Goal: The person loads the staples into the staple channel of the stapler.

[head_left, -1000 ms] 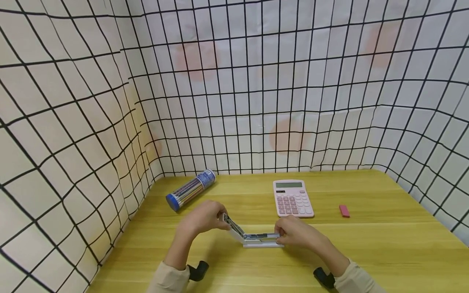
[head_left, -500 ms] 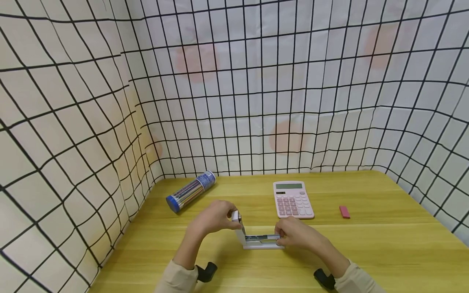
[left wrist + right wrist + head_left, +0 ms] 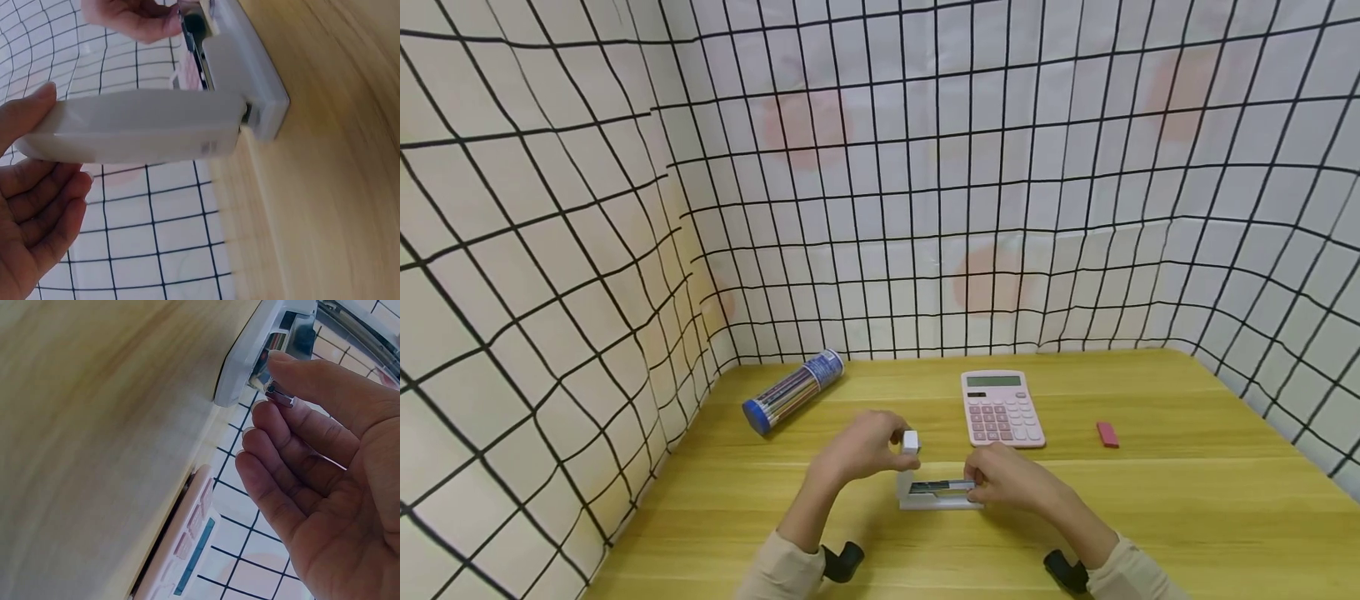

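Note:
A white stapler stands opened up on the table, its base flat on the wood and its top arm swung up to near vertical. My left hand grips the free end of that arm, thumb on one side and fingers on the other. At the front end of the base, my right hand pinches the metal staple rail between thumb and index finger. The rail lies low over the base in the head view. In the right wrist view my other right fingers are loosely bent below the pinch.
Behind the right hand lies a pink calculator, with a small red eraser-like block to its right. A clear tube of pencils with a blue cap lies at the back left. Grid-patterned cloth walls in the wooden table.
My left hand has moved right, swinging the stapler's top arm from a leftward slant up to near vertical. The right hand has kept its pinch at the rail's end.

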### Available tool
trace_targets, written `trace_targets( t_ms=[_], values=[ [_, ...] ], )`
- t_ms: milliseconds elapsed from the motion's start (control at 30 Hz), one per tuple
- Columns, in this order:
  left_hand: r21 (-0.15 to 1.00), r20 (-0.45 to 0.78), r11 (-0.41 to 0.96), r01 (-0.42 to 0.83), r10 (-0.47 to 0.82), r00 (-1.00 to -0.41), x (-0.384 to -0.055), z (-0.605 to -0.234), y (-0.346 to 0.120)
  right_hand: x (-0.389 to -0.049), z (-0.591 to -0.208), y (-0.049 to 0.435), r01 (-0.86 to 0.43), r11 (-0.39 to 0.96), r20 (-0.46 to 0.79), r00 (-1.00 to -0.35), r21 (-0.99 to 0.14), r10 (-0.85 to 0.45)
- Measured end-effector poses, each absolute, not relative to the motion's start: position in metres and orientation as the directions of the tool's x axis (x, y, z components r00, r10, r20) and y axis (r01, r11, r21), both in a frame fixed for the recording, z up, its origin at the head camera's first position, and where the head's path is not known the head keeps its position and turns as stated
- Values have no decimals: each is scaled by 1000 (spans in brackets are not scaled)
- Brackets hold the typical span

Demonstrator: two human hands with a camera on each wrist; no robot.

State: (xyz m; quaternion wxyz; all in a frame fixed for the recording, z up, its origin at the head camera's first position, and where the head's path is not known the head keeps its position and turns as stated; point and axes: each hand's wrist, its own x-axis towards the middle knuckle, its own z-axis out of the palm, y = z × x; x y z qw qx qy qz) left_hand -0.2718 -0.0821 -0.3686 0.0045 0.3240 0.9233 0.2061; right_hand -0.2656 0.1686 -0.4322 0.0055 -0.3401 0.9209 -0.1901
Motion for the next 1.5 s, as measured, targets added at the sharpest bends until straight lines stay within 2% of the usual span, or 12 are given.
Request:
trace_targets(
  t_ms=[300, 600, 933, 1133, 1500],
  values=[
    [400, 164, 649, 648, 644, -747, -276, -384, -60, -266, -432, 170, -620, 689, 115, -769, -375, -629],
    [397, 119, 678, 619, 630, -767, -276, -392, -41, -268, -433, 171, -610, 689, 108, -774, -391, -624],
    [321, 130, 673, 667, 666, -734, -275, -399, -29, -268, -432, 171, -604, 691, 122, -781, -397, -612],
    [343, 85, 681, 648, 664, -743, -276, -404, -25, -270, -434, 171, -581, 693, 105, -793, -426, -601],
    [346, 21, 727, 593, 626, -780, -276, -413, -23, -271, -437, 172, -586, 707, 115, -796, -395, -595]
  ],
)
